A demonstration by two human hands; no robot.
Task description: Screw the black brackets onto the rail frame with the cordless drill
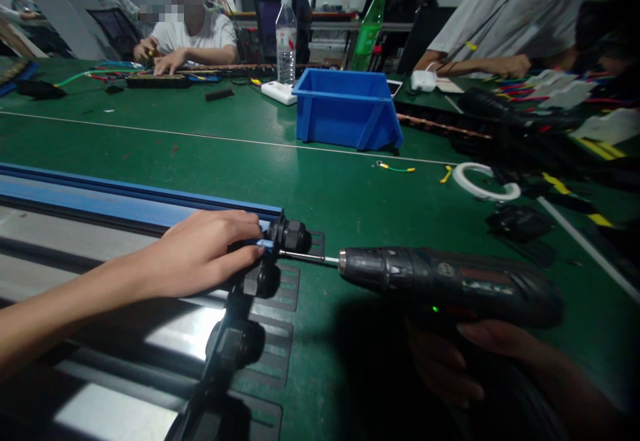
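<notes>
My right hand (450, 361), in shadow at the lower right, is wrapped round the handle of a black cordless drill (440, 281). A green light glows on the drill. Its long thin bit (310, 256) points left and reaches the end of a blue profile (100, 202). Over that end lies my left hand (210, 254), fingers curled and thumb pressed close to the bit's tip. The profile lies along several silver metal profiles (150, 328). Black cable glands (294, 234) stick out of their ends, above flat slotted black plates (285, 288). The exact contact at the bit's tip is hidden.
Beyond my hands stands a blue bin (345, 111) on the green table (210, 161), with a water bottle (286, 41) and a green bottle (370, 28) behind it. A white ring (485, 182) and cables lie right. Co-workers sit across the table.
</notes>
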